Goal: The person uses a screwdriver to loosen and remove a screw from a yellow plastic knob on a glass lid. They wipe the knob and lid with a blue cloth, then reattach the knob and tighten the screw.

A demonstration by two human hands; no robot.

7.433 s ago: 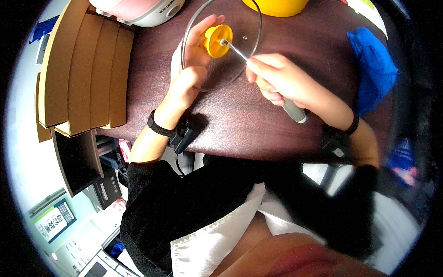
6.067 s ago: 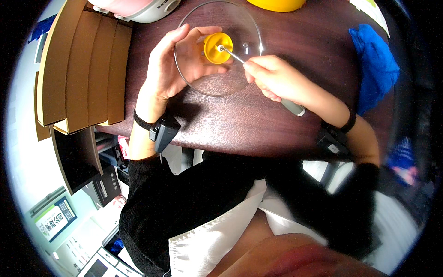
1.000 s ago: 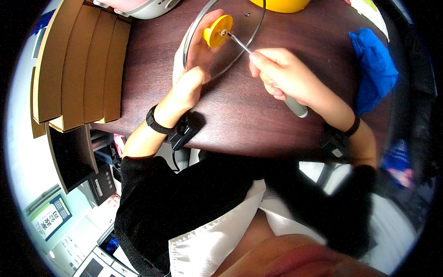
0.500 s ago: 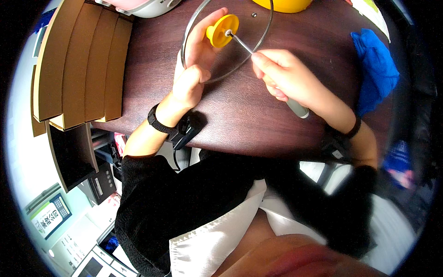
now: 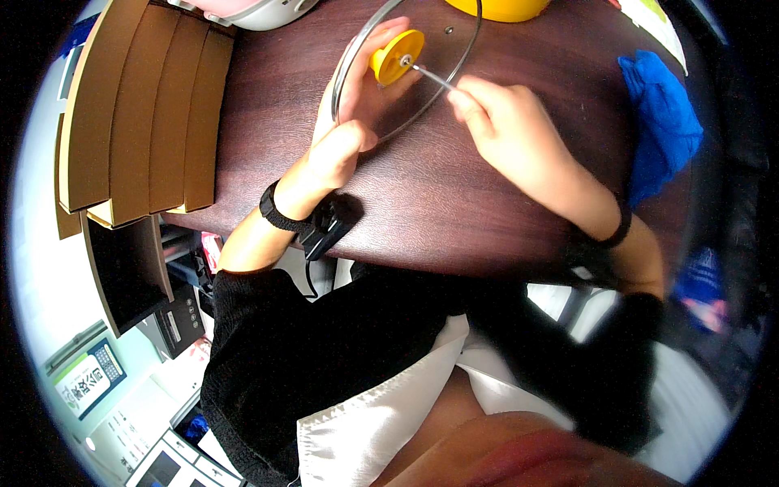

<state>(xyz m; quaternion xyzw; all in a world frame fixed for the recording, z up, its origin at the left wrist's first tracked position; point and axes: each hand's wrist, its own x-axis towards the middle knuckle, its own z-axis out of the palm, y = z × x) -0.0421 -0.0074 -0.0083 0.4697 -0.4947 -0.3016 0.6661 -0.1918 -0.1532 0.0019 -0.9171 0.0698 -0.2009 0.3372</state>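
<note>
My left hand (image 5: 339, 154) grips a clear glass lid (image 5: 438, 50) with a metal rim, held tilted above the table. The thumb presses at the rim; the fingers reach behind the glass, around a yellow knob (image 5: 393, 62). A small screw shows at the knob's centre. My right hand (image 5: 519, 134) is closed round a screwdriver (image 5: 436, 78), whose thin metal shaft points left to that screw. The tip appears to meet the screw head. Its handle is hidden inside the right hand.
On the dark wooden table (image 5: 422, 203) lies a small metal ring (image 5: 449, 30). A yellow rounded thing (image 5: 503, 6) and a pink-and-white appliance (image 5: 251, 10) stand at the far edge. Cardboard boxes (image 5: 146, 114) line the left; a blue cloth (image 5: 661, 122) lies right.
The lid and knob have shifted slightly to the right and tilted. My right hand has turned around the screwdriver, and the grey handle end that showed below it is out of sight.
</note>
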